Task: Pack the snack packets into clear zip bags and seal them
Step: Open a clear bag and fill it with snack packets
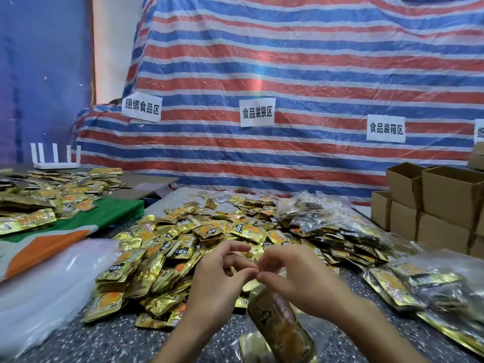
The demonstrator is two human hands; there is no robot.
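Both hands near centre, at mouth of clear zip bag (277, 320) stuffed with gold packets. Bag runs from hands back toward near edge. Left hand (222, 273) and right hand (296, 273): fingers curled, tips meeting, pinching bag's top edge.

Loose snack packet pile (204, 231) sits just behind and left of hands. Only bare speckled table (117, 341) is near-left strip beside stack of clear plastic bags (47, 284).

Filled bags (419, 292) crowd right edge, cardboard boxes (432, 203) far right. Striped tarp (288, 74) closes off far side.
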